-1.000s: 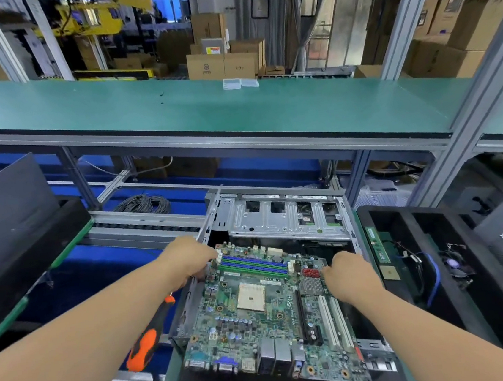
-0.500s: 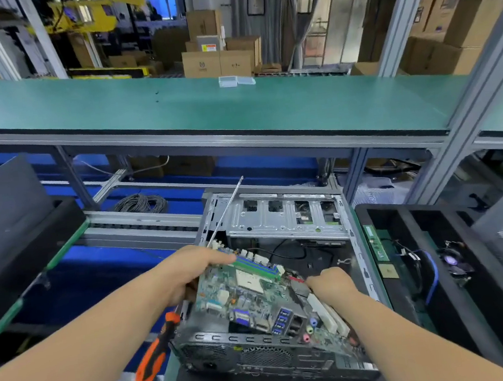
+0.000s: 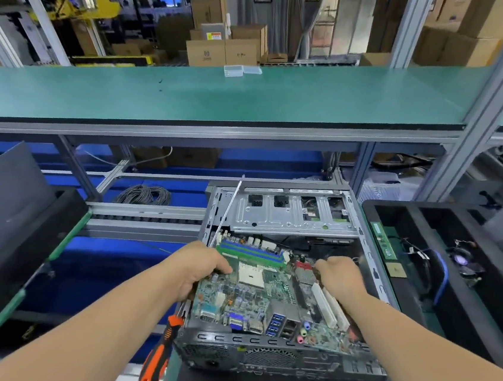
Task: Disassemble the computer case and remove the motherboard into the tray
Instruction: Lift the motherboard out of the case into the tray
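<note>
A green motherboard [image 3: 255,295] is tilted up inside the open grey computer case [image 3: 290,217], its rear ports facing me. My left hand [image 3: 197,267] grips the board's left edge and also holds an orange-and-black screwdriver [image 3: 156,358], whose long shaft sticks up past the hand. My right hand [image 3: 340,277] grips the board's right side near the white slots. A black tray [image 3: 401,205] stands to the right of the case.
The tray holds a memory stick [image 3: 382,240], a CPU chip [image 3: 395,269], a blue cable and a small fan. A black panel [image 3: 5,197] leans at the left. A green shelf [image 3: 234,99] runs overhead behind. A cable coil [image 3: 143,194] lies beyond the rollers.
The motherboard has gone from lying flat in the case to tilted up, its far edge raised and its ports turned toward me. Both hands have kept their hold on its sides.
</note>
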